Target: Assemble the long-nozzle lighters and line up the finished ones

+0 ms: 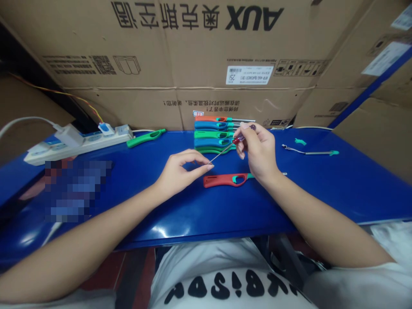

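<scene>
The right hand (260, 150) hides part of the red utility lighter (217, 180); pixelation blurs an item (77, 191) toward the left edge of the tabletop (180, 214).

A glossy blue tabletop (337, 189) is spread across the middle of the view. At twelve o'clock it is backed by a large brown cardboard sheet (199, 47), printed with upside-down black AUX lettering; a white rectangular label (249, 75) is stuck on it toward one o'clock. At nine o'clock, a white block-shaped plug (70, 136) is seated in a long white plastic power strip (93, 143). Thin red-and-yellow wires (86, 101) are strung toward ten o'clock. At three o'clock a plain brown cardboard panel (376, 133) is seen.
</scene>
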Available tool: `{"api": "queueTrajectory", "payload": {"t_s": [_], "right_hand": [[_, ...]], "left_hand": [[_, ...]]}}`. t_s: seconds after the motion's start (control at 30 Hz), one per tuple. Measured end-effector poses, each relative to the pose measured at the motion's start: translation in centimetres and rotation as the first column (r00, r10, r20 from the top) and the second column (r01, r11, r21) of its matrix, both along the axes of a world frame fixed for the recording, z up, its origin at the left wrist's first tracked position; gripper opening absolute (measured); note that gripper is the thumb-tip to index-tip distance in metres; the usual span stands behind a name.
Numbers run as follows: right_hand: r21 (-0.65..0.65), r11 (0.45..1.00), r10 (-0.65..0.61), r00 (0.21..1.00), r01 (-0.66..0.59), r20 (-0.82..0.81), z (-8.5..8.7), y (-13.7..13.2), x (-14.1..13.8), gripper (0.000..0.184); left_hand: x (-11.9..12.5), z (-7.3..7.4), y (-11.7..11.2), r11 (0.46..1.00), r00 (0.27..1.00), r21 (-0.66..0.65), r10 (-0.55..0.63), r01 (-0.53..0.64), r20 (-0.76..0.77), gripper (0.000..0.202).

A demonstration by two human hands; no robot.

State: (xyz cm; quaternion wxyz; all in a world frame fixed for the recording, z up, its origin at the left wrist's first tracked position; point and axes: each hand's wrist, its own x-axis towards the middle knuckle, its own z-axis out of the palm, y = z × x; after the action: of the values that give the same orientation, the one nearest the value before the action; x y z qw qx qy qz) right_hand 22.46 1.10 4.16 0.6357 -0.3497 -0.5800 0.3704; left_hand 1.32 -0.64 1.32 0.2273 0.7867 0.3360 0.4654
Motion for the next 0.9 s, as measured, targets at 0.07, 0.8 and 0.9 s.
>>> {"api": "queueTrajectory", "payload": {"t_s": [0.07, 0.8, 0.9], "right_hand": [[0.012, 1.000, 0.002, 1.000, -0.003, 0.010, 0.0, -0.1, 0.0, 0.043], [0.143, 0.933, 0.224, 0.843, -0.331, 0.488, 0.4, -1.9, 0.7, 0.036], [0.315, 0.930, -0.008, 0.846, -0.190, 0.533, 0.1, -2.2, 0.7, 0.032]], "left_hand": [[0.0, -0.1, 0.0, 1.000, 1.000, 0.012, 0.004, -0.004, -0.005, 0.014], [0.2, -0.7, -0.8, 0.981, 0.953, -0.107, -0.183, 0.162, -0.241, 0.007], [0.2, -0.7, -0.8, 0.976, 0.947, -0.113, -0.211, 0.188, -0.242, 0.008]]}}
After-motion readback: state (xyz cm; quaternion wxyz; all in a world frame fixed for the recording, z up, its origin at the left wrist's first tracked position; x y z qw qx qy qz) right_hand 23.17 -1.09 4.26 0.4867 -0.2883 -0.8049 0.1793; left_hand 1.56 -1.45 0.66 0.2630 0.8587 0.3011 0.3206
